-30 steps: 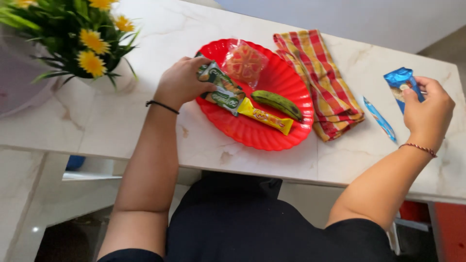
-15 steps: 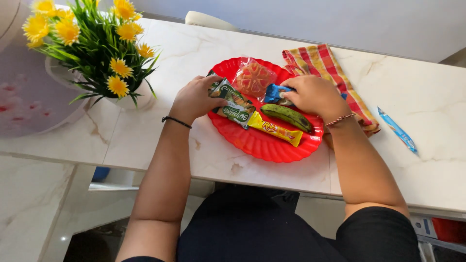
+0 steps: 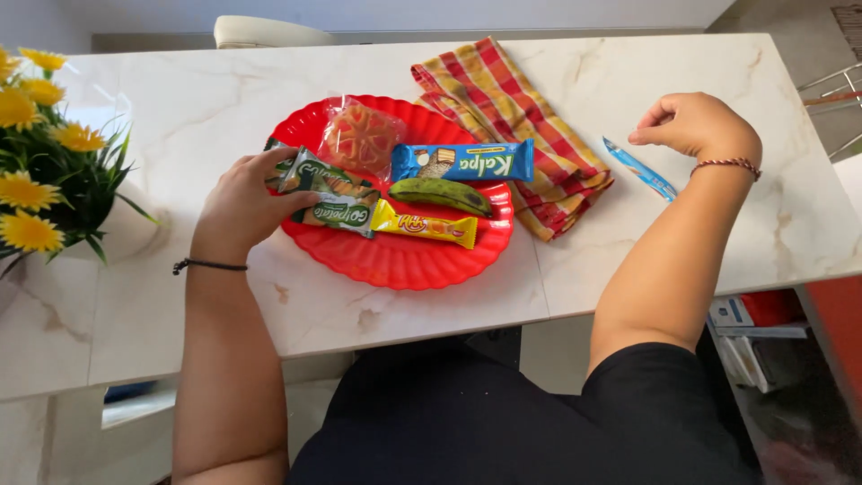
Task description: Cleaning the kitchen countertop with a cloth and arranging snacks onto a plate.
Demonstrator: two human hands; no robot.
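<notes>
Your left hand (image 3: 241,199) pinches the green snack packets (image 3: 330,193) on the red plate (image 3: 395,260); they look light, crinkly, slippery. Your right hand (image 3: 696,126) hovers loosely curled, holding nothing, near the thin blue sachet (image 3: 639,169); take it mid-length.

We're in a home here, at what looks like a dining spot: a pale marble-look table (image 3: 269,310) with a cream chair back (image 3: 269,32) tucked in on the far side. Yellow flowers (image 3: 40,135) sit in a pot at the left edge, a checked red-and-yellow cloth (image 3: 512,108) lies folded on the top, and a red plastic plate (image 3: 395,265) carries wrapped snacks and a small green banana (image 3: 440,192) — household touches all round, nothing of a shop or workshop
</notes>
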